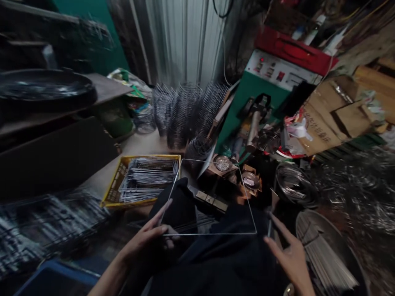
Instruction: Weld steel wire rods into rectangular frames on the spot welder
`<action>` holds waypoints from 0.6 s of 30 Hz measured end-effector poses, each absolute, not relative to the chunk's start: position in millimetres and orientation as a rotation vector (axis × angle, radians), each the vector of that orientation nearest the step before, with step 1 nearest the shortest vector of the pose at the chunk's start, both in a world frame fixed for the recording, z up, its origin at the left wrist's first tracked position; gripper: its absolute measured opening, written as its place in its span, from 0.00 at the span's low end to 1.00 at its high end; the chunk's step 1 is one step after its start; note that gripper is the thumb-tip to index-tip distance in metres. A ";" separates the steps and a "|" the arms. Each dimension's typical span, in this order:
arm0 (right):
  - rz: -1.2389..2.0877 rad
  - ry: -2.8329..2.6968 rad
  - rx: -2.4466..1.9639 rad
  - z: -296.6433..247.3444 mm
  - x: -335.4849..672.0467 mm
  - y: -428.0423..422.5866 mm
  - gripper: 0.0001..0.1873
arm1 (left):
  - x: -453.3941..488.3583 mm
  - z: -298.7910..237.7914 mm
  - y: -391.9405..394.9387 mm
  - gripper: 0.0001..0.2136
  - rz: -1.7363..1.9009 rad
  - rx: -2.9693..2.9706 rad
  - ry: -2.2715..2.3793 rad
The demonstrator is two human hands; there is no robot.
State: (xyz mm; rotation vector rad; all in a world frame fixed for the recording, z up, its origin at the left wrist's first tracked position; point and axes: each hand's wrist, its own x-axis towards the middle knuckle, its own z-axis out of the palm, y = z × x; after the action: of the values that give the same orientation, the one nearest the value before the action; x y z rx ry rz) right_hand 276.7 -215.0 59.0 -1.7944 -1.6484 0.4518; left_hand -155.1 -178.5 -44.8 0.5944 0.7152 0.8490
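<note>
A thin wire bent into a four-sided frame [212, 234] stretches out over my lap. The fingers of my left hand [151, 231] are closed on its lower left corner. To the right, apart from the frame, my right hand [288, 251] pinches a short thin metal rod [270, 226] between thumb and forefinger. Past the frame, a green machine [233, 109] with a red top and a small control panel leans at an angle in view. A round dish of small shiny metal pieces [222, 163] sits low in front of it.
A yellow crate [112, 181] of wire frames lies left of my knees. Wire coils [185, 111] stand against the metal wall. At right are a cardboard box [327, 115], a wire coil [294, 185] and a basin [348, 246] holding straight rods. A blue container [55, 279] is lower left.
</note>
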 end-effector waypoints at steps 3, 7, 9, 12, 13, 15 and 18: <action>0.424 -1.929 -1.597 66.5 249.9 -215.3 0.29 | -163.0 -39.8 -189.8 0.48 0.878 0.568 0.795; 0.297 -1.955 -1.582 69.8 257.5 -224.5 0.30 | -177.7 -35.8 -207.6 0.48 0.967 0.480 0.938; 0.252 -1.893 -1.616 71.4 268.6 -229.2 0.30 | -176.8 -33.6 -212.9 0.47 0.975 0.475 0.942; 0.261 -1.884 -1.601 76.5 274.7 -234.8 0.28 | -167.5 -29.6 -214.0 0.46 0.932 0.495 0.913; 0.286 -1.901 -1.574 78.6 272.9 -236.7 0.29 | -164.7 -28.2 -213.4 0.46 0.913 0.503 0.914; 0.368 -1.940 -1.499 81.3 264.0 -240.2 0.30 | -161.5 -25.2 -212.2 0.46 0.881 0.533 0.910; 0.539 -2.023 -1.394 78.4 241.2 -241.2 0.32 | -160.2 -19.4 -210.8 0.48 0.854 0.597 0.882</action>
State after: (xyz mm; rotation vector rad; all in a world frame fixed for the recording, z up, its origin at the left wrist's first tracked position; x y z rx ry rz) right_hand 241.2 -241.2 78.4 -1.3941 -2.0226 0.5392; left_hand -160.2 -210.8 -19.4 0.5974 0.8821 0.8538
